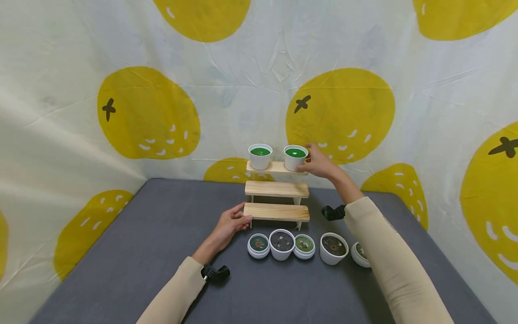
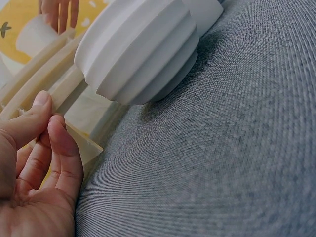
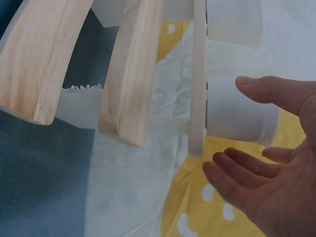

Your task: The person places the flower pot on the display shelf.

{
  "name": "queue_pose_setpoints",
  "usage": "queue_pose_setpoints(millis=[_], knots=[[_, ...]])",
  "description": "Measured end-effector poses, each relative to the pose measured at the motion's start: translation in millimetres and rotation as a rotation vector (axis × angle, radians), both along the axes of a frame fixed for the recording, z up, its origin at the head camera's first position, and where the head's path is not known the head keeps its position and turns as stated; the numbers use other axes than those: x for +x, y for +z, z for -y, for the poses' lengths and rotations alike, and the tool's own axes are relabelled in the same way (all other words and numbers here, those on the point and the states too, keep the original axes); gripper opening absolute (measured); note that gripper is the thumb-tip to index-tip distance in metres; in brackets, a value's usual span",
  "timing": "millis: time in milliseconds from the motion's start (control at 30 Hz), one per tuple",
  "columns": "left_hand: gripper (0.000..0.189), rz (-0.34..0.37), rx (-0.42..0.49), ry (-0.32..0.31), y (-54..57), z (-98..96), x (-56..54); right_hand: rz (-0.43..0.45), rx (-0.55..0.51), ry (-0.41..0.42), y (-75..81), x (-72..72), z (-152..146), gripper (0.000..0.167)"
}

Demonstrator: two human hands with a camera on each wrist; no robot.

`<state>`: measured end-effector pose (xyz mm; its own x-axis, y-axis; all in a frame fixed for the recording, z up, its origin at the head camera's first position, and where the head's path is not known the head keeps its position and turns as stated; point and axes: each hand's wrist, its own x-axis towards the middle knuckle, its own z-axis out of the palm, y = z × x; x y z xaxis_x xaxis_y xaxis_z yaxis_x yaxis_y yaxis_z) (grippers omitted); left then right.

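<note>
A three-step wooden display stand (image 1: 277, 211) with see-through side supports stands on the grey table. My left hand (image 1: 228, 227) pinches the left end of its lowest step, thumb above and fingertips below. Two white cups with green tops stand on the highest step, a left cup (image 1: 260, 157) and a right cup (image 1: 295, 158). Around the right cup, my right hand (image 1: 321, 164) has its fingers spread; in the right wrist view the thumb (image 3: 261, 89) lies at the cup's side, while the other fingers (image 3: 237, 173) appear apart from it.
In front of the stand is a row: a ridged white jar (image 1: 258, 254), a dark-topped white cup (image 1: 281, 255), a green-topped jar (image 1: 304, 254), another dark-topped cup (image 1: 332, 258) and a jar (image 1: 358, 260) partly behind the right sleeve. A patterned curtain (image 1: 251, 99) hangs behind.
</note>
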<state>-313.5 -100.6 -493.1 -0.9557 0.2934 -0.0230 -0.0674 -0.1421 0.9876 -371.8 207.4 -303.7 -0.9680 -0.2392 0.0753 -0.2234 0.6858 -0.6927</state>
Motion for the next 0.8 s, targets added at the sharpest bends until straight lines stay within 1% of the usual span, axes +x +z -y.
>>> queue_pose_setpoints(millis=[233,367,433,533,700,800], knots=[[0.078,-0.005,-0.005,0.002,-1.5,0.2,-2.6,-0.009,0.028,-0.023,5.6,15.4,-5.5,0.102],[0.077,-0.002,-0.007,0.022,-1.5,1.9,-3.2,-0.035,0.021,-0.008,10.1,27.3,-5.4,0.102],[0.077,0.001,-0.013,0.03,-1.6,2.6,-3.2,-0.047,0.014,0.003,10.8,34.9,-5.9,0.102],[0.077,-0.002,-0.018,0.025,-1.8,2.4,-3.2,-0.07,-0.007,0.025,10.0,47.3,-8.8,0.101],[0.078,-0.003,-0.014,0.015,-1.8,0.6,-3.6,-0.104,-0.062,0.063,6.2,69.2,-16.1,0.101],[0.078,-0.006,-0.015,0.016,-1.5,-0.6,-3.9,-0.121,-0.071,0.074,3.2,83.6,-21.2,0.099]])
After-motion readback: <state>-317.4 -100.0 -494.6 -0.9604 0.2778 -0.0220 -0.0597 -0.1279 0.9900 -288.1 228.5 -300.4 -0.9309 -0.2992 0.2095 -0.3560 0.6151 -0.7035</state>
